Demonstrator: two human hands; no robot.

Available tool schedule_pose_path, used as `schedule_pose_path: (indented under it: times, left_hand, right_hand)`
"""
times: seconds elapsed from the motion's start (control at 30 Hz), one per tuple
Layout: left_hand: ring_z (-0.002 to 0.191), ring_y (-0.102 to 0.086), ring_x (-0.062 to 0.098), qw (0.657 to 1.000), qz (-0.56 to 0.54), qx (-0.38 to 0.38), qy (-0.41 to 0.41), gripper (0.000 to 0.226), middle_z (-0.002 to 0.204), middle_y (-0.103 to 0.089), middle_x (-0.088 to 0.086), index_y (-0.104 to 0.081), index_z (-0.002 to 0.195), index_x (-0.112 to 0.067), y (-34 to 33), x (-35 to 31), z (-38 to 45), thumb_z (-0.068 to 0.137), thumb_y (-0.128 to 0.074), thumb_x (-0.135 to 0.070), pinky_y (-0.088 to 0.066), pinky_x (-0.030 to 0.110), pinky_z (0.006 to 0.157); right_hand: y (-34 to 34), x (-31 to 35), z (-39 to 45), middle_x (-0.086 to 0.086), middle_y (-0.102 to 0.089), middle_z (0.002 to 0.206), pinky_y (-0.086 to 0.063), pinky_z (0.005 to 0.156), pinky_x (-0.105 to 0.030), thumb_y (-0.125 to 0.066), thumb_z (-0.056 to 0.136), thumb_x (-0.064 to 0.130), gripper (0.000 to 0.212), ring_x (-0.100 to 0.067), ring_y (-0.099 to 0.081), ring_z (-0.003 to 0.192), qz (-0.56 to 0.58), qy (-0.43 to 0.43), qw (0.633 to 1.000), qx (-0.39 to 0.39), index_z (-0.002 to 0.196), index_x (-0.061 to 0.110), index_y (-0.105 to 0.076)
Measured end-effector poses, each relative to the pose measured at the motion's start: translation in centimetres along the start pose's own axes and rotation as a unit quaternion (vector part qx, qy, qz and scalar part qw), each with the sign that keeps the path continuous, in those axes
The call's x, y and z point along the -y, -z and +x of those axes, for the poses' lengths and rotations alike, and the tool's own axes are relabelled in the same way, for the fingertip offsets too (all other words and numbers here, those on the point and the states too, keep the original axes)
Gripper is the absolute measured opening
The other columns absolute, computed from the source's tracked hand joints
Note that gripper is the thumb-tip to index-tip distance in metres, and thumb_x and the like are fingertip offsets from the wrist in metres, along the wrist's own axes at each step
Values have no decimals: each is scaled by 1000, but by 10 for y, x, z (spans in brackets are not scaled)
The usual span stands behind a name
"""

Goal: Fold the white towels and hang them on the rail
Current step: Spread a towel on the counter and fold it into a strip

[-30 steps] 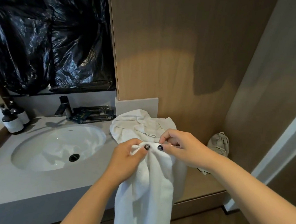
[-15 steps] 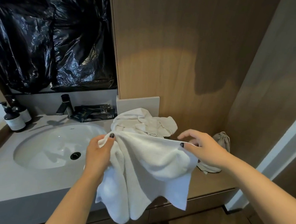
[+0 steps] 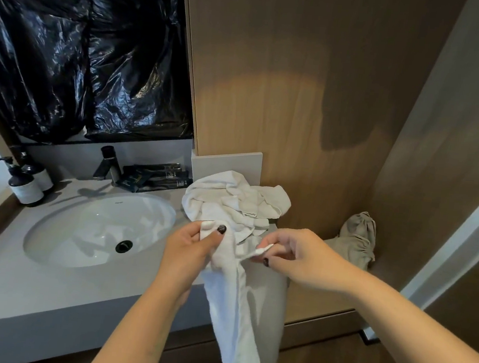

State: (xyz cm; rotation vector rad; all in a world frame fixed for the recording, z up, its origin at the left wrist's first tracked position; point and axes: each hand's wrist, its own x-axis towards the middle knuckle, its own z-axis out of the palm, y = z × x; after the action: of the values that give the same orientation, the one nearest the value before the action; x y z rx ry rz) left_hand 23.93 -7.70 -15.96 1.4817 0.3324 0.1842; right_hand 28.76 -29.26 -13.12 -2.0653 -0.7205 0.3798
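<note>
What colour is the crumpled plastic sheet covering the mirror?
Glossy black crumpled plastic sheet, seen in the head view.

Both hands — left hand [image 3: 189,245], right hand [image 3: 295,255] — pinch a hanging white towel [image 3: 237,313] (bunched).

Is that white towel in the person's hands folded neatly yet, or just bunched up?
Bunched, not folded. The white towel hangs in a narrow, gathered drape from the left hand and right hand, which pinch its top edge close together.

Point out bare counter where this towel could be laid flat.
Free: the counter strip in front of the sink. Crowded: behind the sink, by faucet, packets and bottles; right of it, the towel heap.
</note>
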Motion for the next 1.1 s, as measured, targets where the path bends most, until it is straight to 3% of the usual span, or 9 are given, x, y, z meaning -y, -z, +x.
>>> schedule_pose_path:
  times: [0.07,0.2,0.3,0.37,0.5,0.63,0.8,1.0,1.1]
  left_hand:
    - [89,-73,21,1000,-2,7,-9,13,92,-78,4,-76,99,-22,-3,-1,-3,89,-71,-16,-53,33,78]
    - [84,-73,9,999,20,14,-29,24,90,-78,-2,-78,89,-31,-7,-4,-7,93,-65,-11,-53,17,68]
    - [81,-70,9,999,36,0,-41,22,88,-78,2,-72,102,-25,-7,-6,-5,95,-61,-8,-50,16,65]
    - [78,-64,16,997,50,-19,-51,14,86,-76,8,-67,102,-23,-7,-7,-2,94,-63,-12,-49,25,68]
    - [86,-73,23,999,16,-6,-41,6,83,-78,3,-72,96,-17,-9,-12,-1,90,-71,-15,-56,23,70]
    - [90,-70,31,999,-50,20,1,13,98,-75,17,-79,92,-16,-9,-19,-4,83,-78,-25,-54,50,91]
    - [82,-74,25,993,-104,58,14,12,95,-76,17,-80,93,-14,-8,-29,-8,85,-72,-19,-59,30,65]
    - [87,-73,19,994,-82,73,-4,20,96,-77,12,-80,93,-17,-10,-28,-15,94,-62,-9,-57,22,68]
    - [99,-72,23,993,-80,81,5,19,103,-76,11,-79,100,-16,-9,-24,-15,96,-61,-12,-56,28,79]
  right_hand:
    - [-5,0,1,9,-76,82,-56,83,-44,-64,90,19,8,-19,-72,87,-17,11,999,-40,91,23,-71]
    - [-9,4,0,12,-70,69,-42,63,-12,-66,90,22,11,-2,-64,69,-27,58,995,-74,82,25,-73]
    - [-11,7,0,9,-60,74,-41,70,-18,-74,85,21,5,-8,-55,78,-57,119,984,-120,81,20,-77]
    - [-12,11,-1,6,-54,82,-39,76,-18,-76,84,18,3,-9,-52,85,-43,132,982,-126,82,17,-78]
    - [-9,24,-3,6,-59,92,-43,82,-20,-68,91,17,5,-8,-56,92,22,166,979,-118,87,16,-71]
    - [-2,46,-3,9,-60,82,-43,75,-21,-59,93,35,16,-8,-54,79,160,194,961,-116,87,22,-64]
    - [-5,52,4,4,-60,80,-44,69,-26,-59,93,34,12,-12,-54,75,120,162,976,-77,87,24,-64]
    - [-21,41,11,14,-63,77,-42,65,-15,-68,92,22,16,-1,-54,70,66,124,984,-110,81,33,-65]
    - [-26,35,9,17,-64,80,-42,66,-13,-69,90,23,15,-4,-58,75,27,111,987,-113,81,34,-66]
